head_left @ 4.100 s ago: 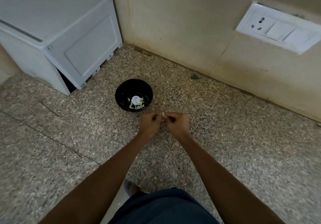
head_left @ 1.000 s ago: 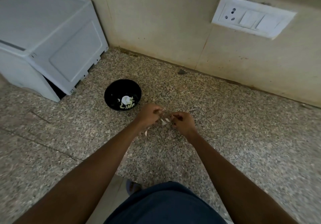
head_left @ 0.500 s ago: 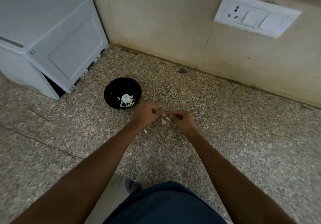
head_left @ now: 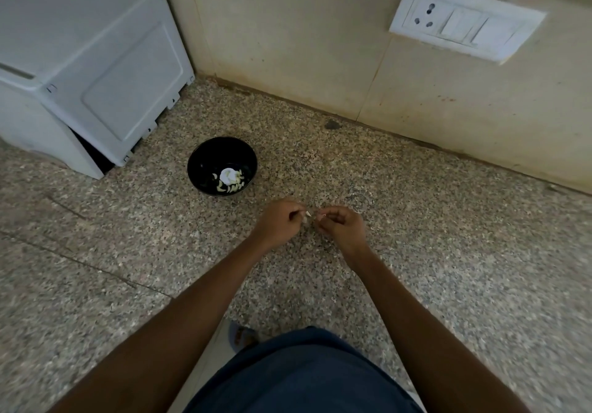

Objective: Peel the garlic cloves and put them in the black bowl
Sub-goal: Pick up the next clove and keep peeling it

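Note:
A black bowl (head_left: pixel 205 162) sits on the speckled granite counter and holds several pale peeled garlic cloves (head_left: pixel 231 183). To the right of and nearer than the bowl, my left hand (head_left: pixel 280 223) and my right hand (head_left: pixel 342 226) meet above the counter. Between their fingertips they pinch a small white garlic clove (head_left: pixel 309 213). Most of the clove is hidden by the curled fingers, so I cannot tell how much skin is on it.
A white plastic appliance (head_left: pixel 86 57) stands at the back left corner, close to the bowl. A beige tiled wall runs behind, carrying a white socket and switch plate (head_left: pixel 464 20). Bare granite counter (head_left: pixel 448 252) spreads to the right and left of my arms.
My hands have drawn together again on the clove. The loose bits of skin that hung and fell between them half a second ago are gone from view.

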